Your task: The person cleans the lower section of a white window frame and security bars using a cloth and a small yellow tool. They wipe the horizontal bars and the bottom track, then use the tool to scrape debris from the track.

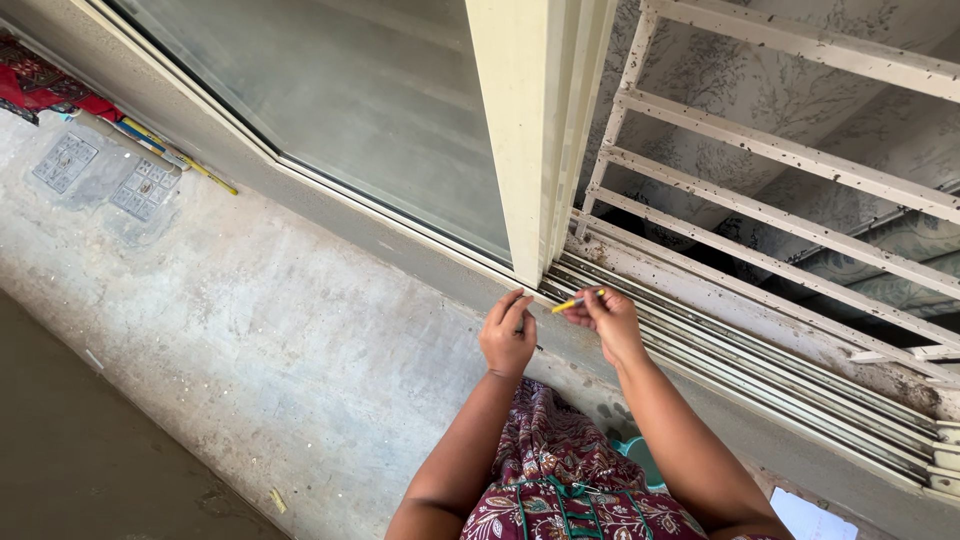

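My right hand (pixel 607 318) grips a small yellow-handled tool (pixel 572 302), thin like a screwdriver or pencil, held level just above the metal window track (pixel 760 380). My left hand (pixel 508 335) is beside it, fingers curled, resting on the concrete sill below the track; I cannot see whether it holds anything. Both hands are at the foot of the cream sliding window frame (pixel 525 140), which stands in the track.
A white metal grille (pixel 790 150) spans the open side of the window at right. The glass pane (pixel 330 90) fills the left. Long thin tools (pixel 170 155) and red cloth (pixel 40 85) lie far left on the sill. Concrete wall below.
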